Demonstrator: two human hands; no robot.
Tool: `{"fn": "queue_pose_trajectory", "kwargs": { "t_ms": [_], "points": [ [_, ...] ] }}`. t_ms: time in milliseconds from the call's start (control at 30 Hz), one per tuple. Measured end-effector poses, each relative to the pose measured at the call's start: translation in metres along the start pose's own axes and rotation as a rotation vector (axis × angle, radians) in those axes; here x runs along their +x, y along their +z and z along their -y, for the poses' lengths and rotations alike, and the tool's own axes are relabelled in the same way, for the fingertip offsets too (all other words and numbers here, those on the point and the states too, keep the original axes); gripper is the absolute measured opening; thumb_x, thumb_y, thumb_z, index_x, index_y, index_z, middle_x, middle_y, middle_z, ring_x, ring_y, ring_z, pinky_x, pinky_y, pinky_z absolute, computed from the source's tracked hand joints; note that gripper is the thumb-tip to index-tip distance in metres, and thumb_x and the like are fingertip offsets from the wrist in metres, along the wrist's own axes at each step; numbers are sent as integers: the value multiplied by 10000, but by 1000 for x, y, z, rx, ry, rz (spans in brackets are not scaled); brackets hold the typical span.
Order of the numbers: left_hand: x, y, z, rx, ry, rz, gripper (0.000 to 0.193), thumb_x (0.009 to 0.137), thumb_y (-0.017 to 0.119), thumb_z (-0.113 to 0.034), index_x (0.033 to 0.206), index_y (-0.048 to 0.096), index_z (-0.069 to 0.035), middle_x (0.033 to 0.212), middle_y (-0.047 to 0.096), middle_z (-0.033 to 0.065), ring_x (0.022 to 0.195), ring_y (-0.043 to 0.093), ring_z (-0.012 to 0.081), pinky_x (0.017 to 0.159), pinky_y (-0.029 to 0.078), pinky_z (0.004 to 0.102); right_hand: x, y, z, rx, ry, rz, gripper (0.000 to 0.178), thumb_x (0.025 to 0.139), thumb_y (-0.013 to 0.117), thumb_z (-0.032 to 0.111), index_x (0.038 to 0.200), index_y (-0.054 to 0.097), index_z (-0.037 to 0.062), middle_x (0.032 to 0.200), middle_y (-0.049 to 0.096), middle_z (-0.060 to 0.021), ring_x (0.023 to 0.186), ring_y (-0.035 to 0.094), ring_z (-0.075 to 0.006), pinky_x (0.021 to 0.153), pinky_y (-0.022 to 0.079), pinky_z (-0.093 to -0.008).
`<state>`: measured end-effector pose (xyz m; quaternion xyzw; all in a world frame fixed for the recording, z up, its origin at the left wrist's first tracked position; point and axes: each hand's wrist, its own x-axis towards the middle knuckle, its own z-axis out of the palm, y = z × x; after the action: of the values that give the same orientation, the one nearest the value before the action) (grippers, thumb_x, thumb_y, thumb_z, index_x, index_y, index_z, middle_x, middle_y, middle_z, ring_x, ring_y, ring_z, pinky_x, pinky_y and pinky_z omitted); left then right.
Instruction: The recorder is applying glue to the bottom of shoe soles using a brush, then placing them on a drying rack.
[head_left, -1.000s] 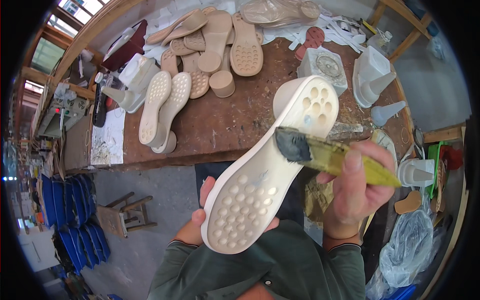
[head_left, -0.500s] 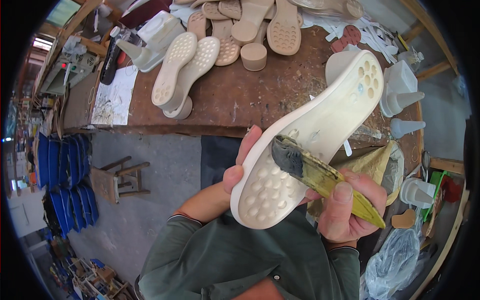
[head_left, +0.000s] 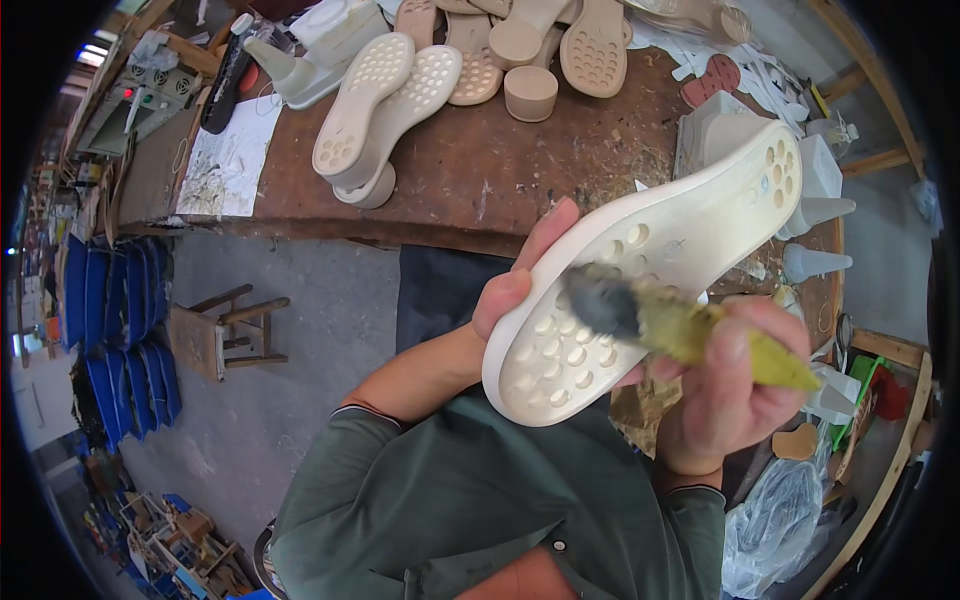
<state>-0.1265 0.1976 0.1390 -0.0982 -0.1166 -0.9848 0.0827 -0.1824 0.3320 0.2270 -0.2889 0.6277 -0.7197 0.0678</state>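
Note:
My left hand point(head_left: 512, 280) grips the edge of a cream shoe sole point(head_left: 715, 220), its fingers partly hidden beneath. The sole is tilted, its hollow-dotted face toward me, the broad end low and the heel end up to the right. In my right hand point(head_left: 725, 405) is a brush point(head_left: 680, 325) with a yellow handle and dark bristles, blurred by motion. The bristles lie over the round hollows in the broad end; whether they touch cannot be told. On the table beyond, two similar cream soles point(head_left: 365, 95) lie overlapped.
The brown worktable point(head_left: 450, 165) carries several beige soles point(head_left: 595, 55) at the back and a stained white sheet point(head_left: 232, 150) at left. White nozzle bottles point(head_left: 815, 262) stand at right, above clear plastic bags point(head_left: 780, 515). A wooden stool point(head_left: 235, 330) and blue stacked pieces point(head_left: 105, 310) are at left.
The sole has moved right in the picture and its face has turned somewhat. The brush and my right hand have moved right with it, now blurred. The whole view has shifted slightly.

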Motion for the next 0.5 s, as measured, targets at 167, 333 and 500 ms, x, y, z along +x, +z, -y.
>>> {"fn": "queue_pose_trajectory", "kwargs": {
  "t_ms": [167, 333, 500],
  "points": [
    [6, -9, 2, -172, -158, 92, 691, 832, 497, -484, 1426, 237, -245, 1438, 288, 131, 1287, 324, 341, 1033, 292, 503, -11, 5, -2, -84, -48, -113, 221, 809, 609, 7, 1002, 510, -38, 766, 605, -192, 545, 599, -186, 514, 496, -269],
    [7, -1, -4, -60, -68, 2, 623, 850, 462, -377, 1408, 266, -178, 1423, 316, 112, 1266, 356, 266, 1070, 255, 396, -21, 7, -14, -27, -200, 96, 240, 775, 619, -39, 991, 516, -61, 677, 613, -154, 502, 602, -186, 481, 493, -271],
    [15, 5, -12, 3, -166, 29, 599, 847, 428, -392, 1391, 303, -174, 1394, 364, 100, 1244, 379, 234, 1062, 258, 349, -15, -1, -11, -42, -241, 207, 244, 752, 624, -52, 975, 524, -53, 639, 607, -143, 505, 617, -215, 486, 508, -309]
  ]
}}
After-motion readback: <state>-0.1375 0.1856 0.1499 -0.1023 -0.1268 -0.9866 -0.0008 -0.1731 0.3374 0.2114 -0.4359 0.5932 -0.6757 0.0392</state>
